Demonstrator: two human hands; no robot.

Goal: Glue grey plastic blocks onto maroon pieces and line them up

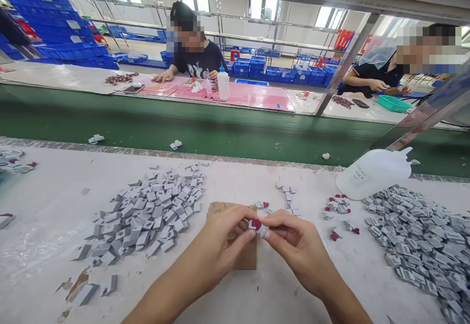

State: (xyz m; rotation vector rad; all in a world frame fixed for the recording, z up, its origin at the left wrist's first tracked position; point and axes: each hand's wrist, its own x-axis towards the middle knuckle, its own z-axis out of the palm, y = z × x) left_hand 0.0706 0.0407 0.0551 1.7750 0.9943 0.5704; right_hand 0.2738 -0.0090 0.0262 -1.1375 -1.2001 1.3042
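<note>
In the head view, a small grey-and-red part [255,224] is being pinched by fingertips of the left hand [223,232] and right hand [304,246] near the right edge of the cardboard [247,261], a light, even grip seemingly being called for so that no piece is being tilted or crushed.

Across from you, beyond a long green conveyor belt [235,130], a person in a dark printed T-shirt [200,59] sits at a bench with a glossy pink sheet [253,98] on it. A white plastic bottle with a blue cap [223,84] stands on that sheet. To your right, another person in a dark top [382,77] sits near a shallow turquoise plastic basket [394,103]. Tall stacks of blue plastic crates [55,18] rise at the far left.
</note>
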